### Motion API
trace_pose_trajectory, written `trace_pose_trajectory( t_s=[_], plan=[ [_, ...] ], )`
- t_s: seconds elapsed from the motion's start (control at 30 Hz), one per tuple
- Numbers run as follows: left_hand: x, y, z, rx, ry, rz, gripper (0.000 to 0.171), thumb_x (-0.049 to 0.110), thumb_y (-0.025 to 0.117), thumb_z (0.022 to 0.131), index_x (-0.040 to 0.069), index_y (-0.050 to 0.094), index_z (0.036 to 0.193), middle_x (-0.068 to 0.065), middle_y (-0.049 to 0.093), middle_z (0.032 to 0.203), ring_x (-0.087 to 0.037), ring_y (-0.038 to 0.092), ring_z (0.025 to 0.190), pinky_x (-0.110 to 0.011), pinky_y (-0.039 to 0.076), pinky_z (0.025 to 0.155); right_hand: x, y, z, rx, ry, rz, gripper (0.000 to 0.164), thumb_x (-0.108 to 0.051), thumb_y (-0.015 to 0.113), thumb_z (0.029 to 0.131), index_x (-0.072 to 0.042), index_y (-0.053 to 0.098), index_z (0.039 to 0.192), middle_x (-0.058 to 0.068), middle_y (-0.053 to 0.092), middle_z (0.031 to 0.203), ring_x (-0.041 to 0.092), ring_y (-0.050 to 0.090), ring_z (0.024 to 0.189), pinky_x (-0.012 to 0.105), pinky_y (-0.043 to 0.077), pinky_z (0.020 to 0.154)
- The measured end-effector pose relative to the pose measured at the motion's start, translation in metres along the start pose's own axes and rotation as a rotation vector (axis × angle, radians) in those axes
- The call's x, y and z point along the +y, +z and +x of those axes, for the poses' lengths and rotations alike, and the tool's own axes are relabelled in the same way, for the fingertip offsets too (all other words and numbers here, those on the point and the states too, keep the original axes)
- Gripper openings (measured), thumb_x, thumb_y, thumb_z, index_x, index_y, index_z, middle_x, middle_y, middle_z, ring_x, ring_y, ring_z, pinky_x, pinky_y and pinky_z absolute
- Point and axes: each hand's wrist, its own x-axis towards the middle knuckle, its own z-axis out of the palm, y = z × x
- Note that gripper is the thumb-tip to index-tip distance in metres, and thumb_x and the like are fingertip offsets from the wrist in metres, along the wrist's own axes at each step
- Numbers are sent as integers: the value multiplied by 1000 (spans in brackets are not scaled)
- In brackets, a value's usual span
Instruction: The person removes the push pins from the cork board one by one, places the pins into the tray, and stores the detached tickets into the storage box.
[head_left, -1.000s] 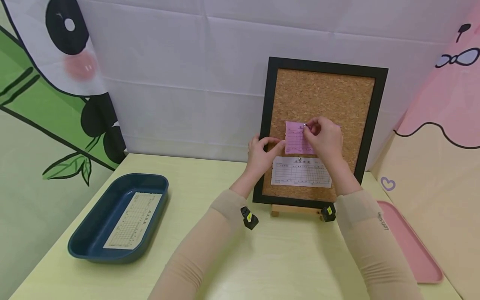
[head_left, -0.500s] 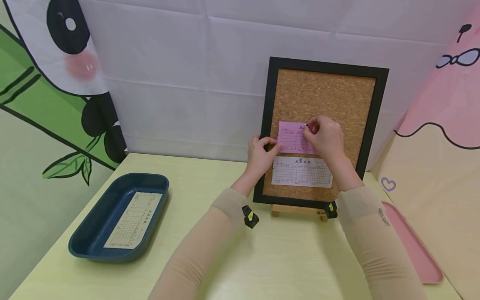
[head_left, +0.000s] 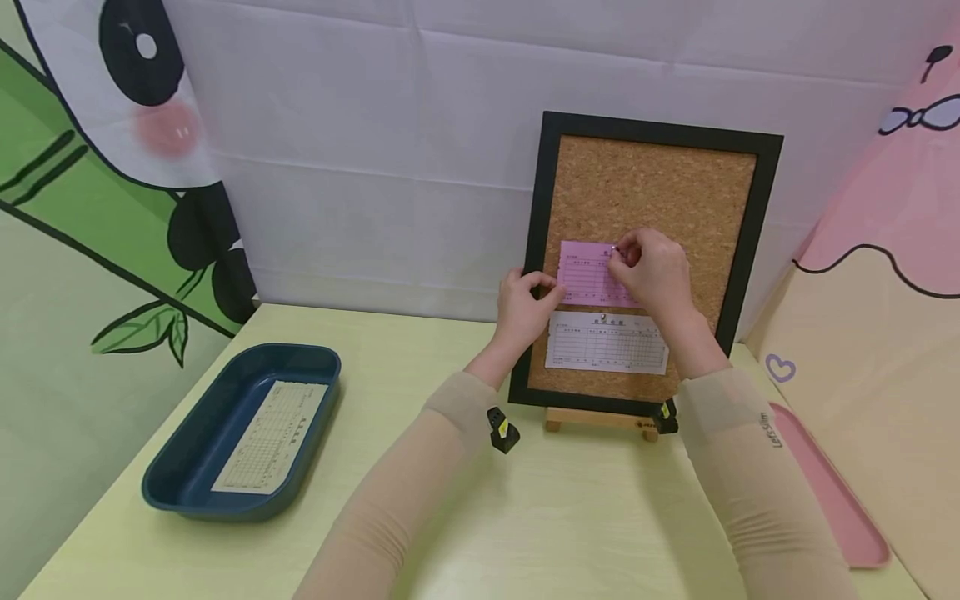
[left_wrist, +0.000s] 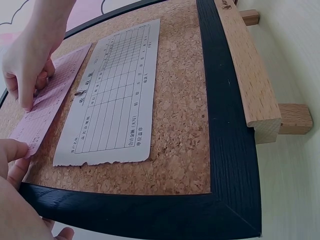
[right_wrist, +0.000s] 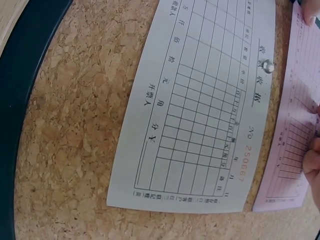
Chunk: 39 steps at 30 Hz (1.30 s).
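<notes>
Pink slip (head_left: 583, 275) stretches left to right; left hand (head_left: 525, 304) pinches its left edge, right hand (head_left: 656, 271) grips a pin (head_left: 615, 249) at its top.

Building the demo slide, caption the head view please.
On a framed corkboard, left hand holds pink receipt, right hand pinches pushpin at its top edge; white receipt pinned below.

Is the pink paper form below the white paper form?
No, the pink paper form is above the white paper form on the black-framed corkboard.
</notes>
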Motion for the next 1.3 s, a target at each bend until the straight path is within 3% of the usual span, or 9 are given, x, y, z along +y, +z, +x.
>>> trace_pose_trajectory(
  t_s=[0.9,1.3],
  plan=[
    [3,0,0,6,-27,-10,18,28,66,88,10,69,91,-18,36,146,-36,25,139,-55,24,109,8,5,-3,108,-100,13,14,-12,66,82,1,63,86,13,58,73,21,49,61,31,37,56],
    [3,-1,0,-3,-33,-11,19,28,66,89,10,69,91,-18,33,148,-35,23,140,-54,25,109,2,1,-2,28,-54,19,19,-16,67,84,1,61,89,13,56,78,23,50,66,32,39,58]
  ],
)
